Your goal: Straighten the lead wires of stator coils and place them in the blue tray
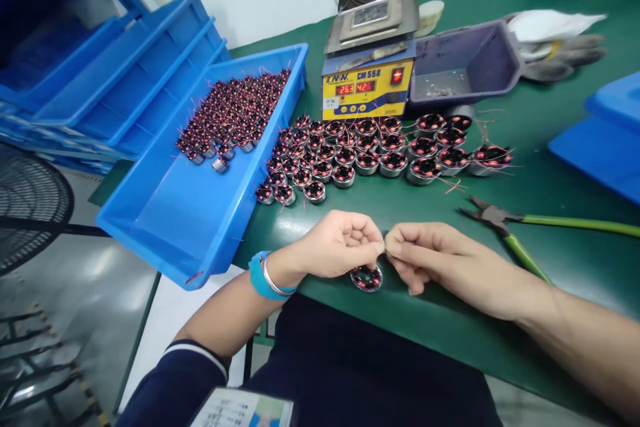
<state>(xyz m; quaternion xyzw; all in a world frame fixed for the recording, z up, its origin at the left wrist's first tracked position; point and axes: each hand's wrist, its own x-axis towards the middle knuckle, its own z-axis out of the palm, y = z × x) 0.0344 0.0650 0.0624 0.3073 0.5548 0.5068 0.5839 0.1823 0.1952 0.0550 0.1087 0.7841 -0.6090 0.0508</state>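
Note:
My left hand (356,245) and my right hand (425,255) meet fingertip to fingertip, each closed in a pinch. Whatever sits between the fingertips is too small to make out. Just beneath them, a copper-wound motor stator (367,279) with a silver rim lies on the green table, partly covered by my left fingers. Rows of similar stators (344,175) with loose copper wire ends stand on the table beyond my hands. To the right of my right hand lie cutting pliers (495,217) with green handles, jaws apart.
A blue tray (180,220) on the left carries a heap of stators. A yellow soldering pot unit (367,97) stands at the back, beside a purple-grey bin (470,53). Gloves (565,57) lie behind the bin. Blue containers (600,147) stand at right; a fan (30,207) is at left.

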